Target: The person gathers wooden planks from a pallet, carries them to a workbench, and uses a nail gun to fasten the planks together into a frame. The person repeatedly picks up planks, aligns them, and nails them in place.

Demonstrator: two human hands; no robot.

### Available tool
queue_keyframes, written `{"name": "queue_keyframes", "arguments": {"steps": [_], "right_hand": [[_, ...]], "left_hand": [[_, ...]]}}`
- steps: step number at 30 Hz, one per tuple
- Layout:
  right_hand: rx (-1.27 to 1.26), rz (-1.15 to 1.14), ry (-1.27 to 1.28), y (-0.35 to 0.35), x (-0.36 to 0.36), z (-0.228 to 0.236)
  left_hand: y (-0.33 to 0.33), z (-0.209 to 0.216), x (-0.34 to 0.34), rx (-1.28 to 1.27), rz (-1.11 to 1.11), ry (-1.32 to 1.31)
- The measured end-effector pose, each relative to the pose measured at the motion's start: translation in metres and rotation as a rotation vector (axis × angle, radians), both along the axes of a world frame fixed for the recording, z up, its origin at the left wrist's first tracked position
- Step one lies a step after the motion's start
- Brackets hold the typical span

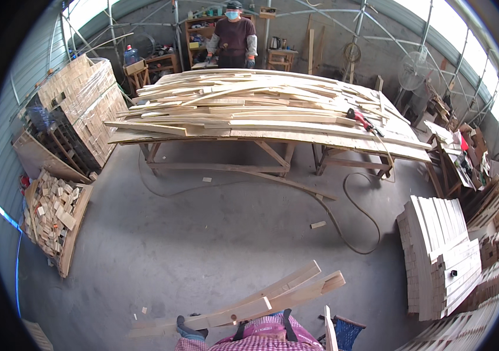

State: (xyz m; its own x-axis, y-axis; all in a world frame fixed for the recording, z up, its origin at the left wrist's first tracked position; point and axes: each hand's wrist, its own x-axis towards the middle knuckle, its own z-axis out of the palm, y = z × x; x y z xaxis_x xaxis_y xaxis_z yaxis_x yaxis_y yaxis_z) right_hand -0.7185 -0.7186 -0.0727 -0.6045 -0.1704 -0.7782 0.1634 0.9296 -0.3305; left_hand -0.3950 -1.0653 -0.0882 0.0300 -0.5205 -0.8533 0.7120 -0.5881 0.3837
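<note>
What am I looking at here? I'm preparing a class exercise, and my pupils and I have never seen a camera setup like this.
There is no machine, just a person at work. The single picture comes from a wide fisheye camera worn on that person's head, looking down, so straight edges bend near the rim. At the bottom is the wearer's checked shirt. The left hand, apparently gloved, is at some long boards; whether it grips them is hard to tell. The right hand cannot be seen. Ahead, a wide table is heaped with wood strips, with a red tool lying towards its right end. Behind it stands another person wearing a mask.
</note>
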Motion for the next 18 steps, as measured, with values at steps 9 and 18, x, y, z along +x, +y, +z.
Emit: {"name": "queue_keyframes", "arguments": {"steps": [9, 18], "right_hand": [[0.242, -0.138, -0.156, -0.026, -0.054, -0.055], [-0.009, -0.134, 0.294, -0.184, -0.246, 0.001]], "left_hand": [[-0.11, 0.004, -0.11, -0.023, -0.017, -0.054], [-0.245, 0.083, -0.291, -0.334, 0.017, -0.165]]}}
